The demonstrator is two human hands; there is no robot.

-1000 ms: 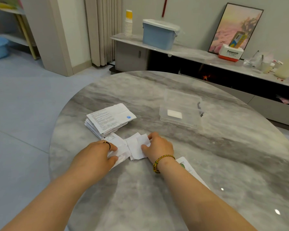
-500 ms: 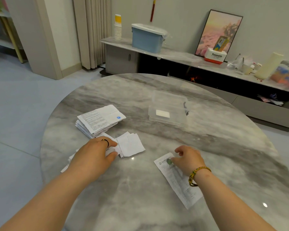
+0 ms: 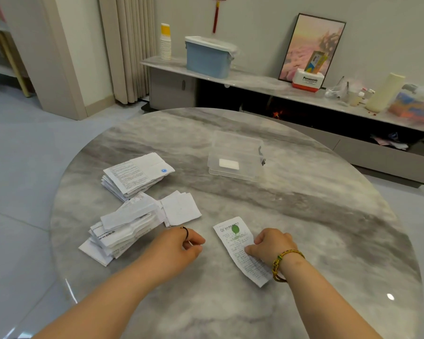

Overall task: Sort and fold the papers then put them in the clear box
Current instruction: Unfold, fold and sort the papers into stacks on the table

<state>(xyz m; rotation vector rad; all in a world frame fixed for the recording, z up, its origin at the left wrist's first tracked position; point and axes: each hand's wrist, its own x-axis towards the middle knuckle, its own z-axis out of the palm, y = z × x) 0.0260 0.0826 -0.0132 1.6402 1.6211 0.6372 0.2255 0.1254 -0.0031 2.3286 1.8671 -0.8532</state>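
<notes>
A long receipt with a green logo [image 3: 233,237] lies flat on the marble table [image 3: 316,216] in front of me. My right hand [image 3: 272,245] holds its right edge, thumb on the print and fingers curled. My left hand [image 3: 181,245] is just left of the receipt, fingers loosely curled and holding nothing. Further left is a loose pile of receipts [image 3: 123,226], with small folded white squares [image 3: 181,207] beside it. Behind them sits a stack of printed leaflets [image 3: 137,174]. The clear box [image 3: 238,140] stands open at the far centre with one folded paper [image 3: 228,164] inside.
The round table's edge curves close on the left and right. Behind the table, a low cabinet [image 3: 255,81] along the wall carries a blue bin [image 3: 207,57], paper cups [image 3: 165,42], a framed picture [image 3: 312,45] and other clutter.
My right hand left the small folded squares, went right to the long receipt and took hold of it. My left hand came off the receipt pile and moved right.
</notes>
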